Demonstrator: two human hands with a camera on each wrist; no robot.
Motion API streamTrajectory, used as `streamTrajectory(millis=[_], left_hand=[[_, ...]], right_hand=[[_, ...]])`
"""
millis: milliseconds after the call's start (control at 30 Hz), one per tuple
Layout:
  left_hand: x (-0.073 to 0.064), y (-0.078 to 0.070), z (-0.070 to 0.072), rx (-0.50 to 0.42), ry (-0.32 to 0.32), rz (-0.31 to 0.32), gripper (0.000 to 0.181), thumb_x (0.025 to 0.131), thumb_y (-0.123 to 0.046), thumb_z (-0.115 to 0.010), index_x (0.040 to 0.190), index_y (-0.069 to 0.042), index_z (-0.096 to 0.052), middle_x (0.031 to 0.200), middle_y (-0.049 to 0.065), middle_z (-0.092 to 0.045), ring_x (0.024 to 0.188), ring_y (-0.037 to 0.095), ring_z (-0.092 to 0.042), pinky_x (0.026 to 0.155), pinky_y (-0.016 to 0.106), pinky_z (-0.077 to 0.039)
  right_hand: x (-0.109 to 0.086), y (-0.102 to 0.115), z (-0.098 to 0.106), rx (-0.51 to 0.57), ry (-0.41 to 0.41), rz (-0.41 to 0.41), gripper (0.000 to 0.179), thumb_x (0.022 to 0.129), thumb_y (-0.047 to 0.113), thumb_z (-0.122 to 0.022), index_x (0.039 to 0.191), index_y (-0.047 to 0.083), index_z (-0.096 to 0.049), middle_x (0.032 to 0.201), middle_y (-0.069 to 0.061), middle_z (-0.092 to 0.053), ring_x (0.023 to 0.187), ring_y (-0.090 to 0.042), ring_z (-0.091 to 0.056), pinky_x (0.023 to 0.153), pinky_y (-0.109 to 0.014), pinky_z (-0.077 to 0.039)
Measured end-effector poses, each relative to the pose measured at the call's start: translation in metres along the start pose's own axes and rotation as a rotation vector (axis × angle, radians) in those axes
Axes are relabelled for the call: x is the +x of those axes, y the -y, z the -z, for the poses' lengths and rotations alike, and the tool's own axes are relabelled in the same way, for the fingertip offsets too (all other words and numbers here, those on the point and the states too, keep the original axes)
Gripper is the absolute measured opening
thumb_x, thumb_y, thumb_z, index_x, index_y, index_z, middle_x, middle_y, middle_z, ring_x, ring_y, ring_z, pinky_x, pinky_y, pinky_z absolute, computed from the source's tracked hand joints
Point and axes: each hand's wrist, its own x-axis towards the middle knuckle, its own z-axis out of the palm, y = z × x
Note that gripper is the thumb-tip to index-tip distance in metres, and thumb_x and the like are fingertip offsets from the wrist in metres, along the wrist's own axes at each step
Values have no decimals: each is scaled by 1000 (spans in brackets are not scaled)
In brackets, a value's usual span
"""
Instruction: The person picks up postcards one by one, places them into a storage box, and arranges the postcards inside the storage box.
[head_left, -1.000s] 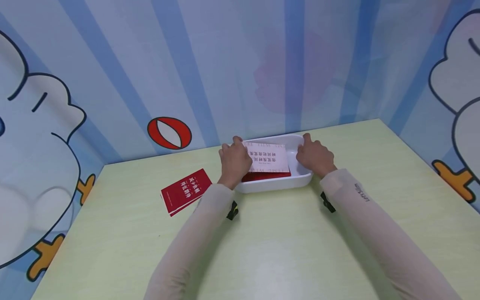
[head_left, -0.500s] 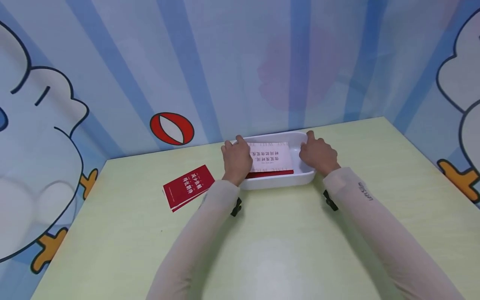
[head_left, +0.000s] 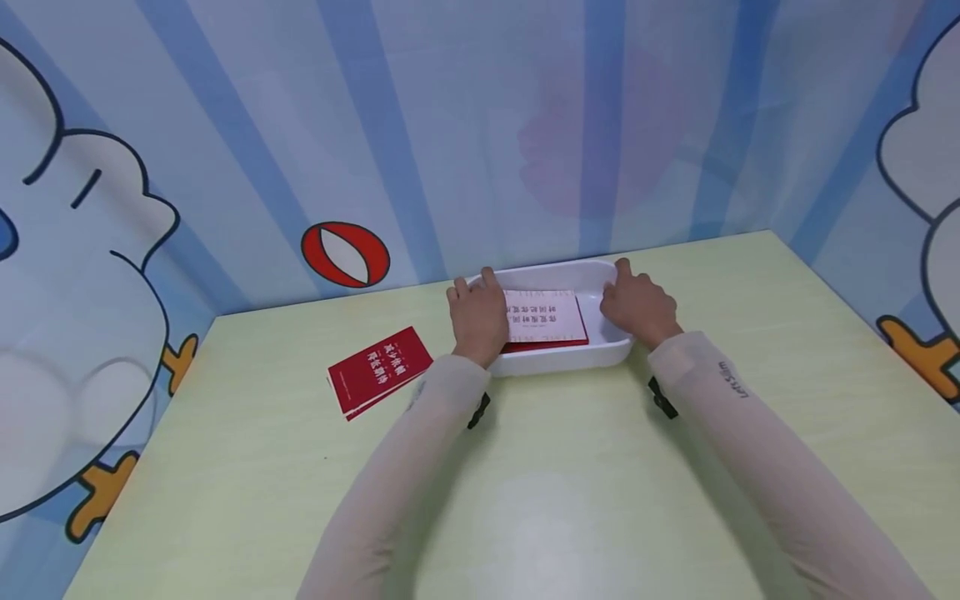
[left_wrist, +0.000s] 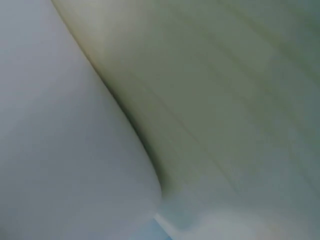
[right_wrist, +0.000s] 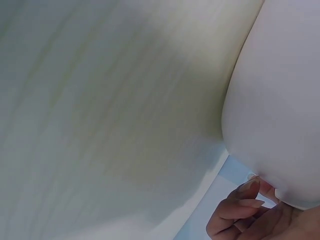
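Note:
A white plastic tray (head_left: 570, 360) stands near the back edge of the table. My left hand (head_left: 480, 321) grips its left end, with fingertips over the rim. At the right end, my right hand (head_left: 640, 308) holds the rim; in the right wrist view its fingers (right_wrist: 240, 205) curl at the tray wall (right_wrist: 280, 100). Inside lies a white printed card (head_left: 543, 317) over a red one (head_left: 551, 343), their left parts hidden by my left hand. Only the tray's smooth outer wall (left_wrist: 75, 150) and tabletop show in the left wrist view.
Overlapping red cards (head_left: 378, 371) with white lettering lie on the table (head_left: 555, 500), left of the tray. A blue striped backdrop (head_left: 480, 133) with cartoon drawings rises right behind the tray and on both sides.
The head view shifts slightly. Inside the tray, the white card has slid toward the front, covering more of the red one. My left hand sits slightly further right; both hands keep their hold.

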Motion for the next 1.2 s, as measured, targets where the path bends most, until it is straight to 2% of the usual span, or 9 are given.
streamTrajectory(millis=[233,400,567,733,833,1000,1200], left_hand=[[2,-2,-1,103,42,-14,40,101,-25,-49,134,-2,-46,106,9,-70,107,27,-47,100,40,-34],[4,-6,0,169,88,-17,46,100,-30,-50,135,0,-46,106,9,-69,109,27,-45,102,39,-32],[3,-10,0,169,113,-20,52,99,-34,-52,139,0,-44,111,9,-68,111,27,-45,102,39,-31],[3,-11,-5,153,106,-24,55,98,-39,-53,136,0,-46,107,8,-67,108,26,-45,100,39,-31],[2,-12,-9,143,108,-25,57,99,-47,-48,133,-1,-48,104,8,-65,108,27,-45,101,40,-31],[-5,-16,-13,183,130,-51,70,96,-64,-41,127,-3,-54,107,10,-64,110,26,-46,104,40,-31],[-5,-20,-15,243,175,-48,65,99,-59,-40,131,-4,-52,107,9,-65,109,25,-45,104,40,-28]], right_hand=[[1,1,1,0,10,-11,59,104,31,-29,155,3,-16,134,-32,-50,113,-46,-59,95,-64,-48],[-1,-1,3,1,5,-19,59,104,31,-30,154,3,-17,133,-31,-50,111,-45,-59,94,-63,-48],[-2,-6,4,-1,2,-15,59,104,32,-29,154,2,-17,132,-32,-51,111,-46,-59,92,-62,-49],[-2,-10,1,-5,3,-15,59,105,32,-28,155,2,-16,133,-32,-51,111,-46,-60,91,-62,-49],[-3,-10,0,-6,3,-20,59,104,32,-29,154,3,-17,134,-32,-50,111,-46,-59,92,-63,-49],[-5,-12,-3,-5,16,-30,59,105,32,-29,155,3,-17,135,-32,-49,113,-46,-58,94,-63,-48],[-5,-15,-4,-10,6,-22,58,105,32,-28,154,2,-18,132,-32,-51,110,-45,-60,91,-61,-50]])
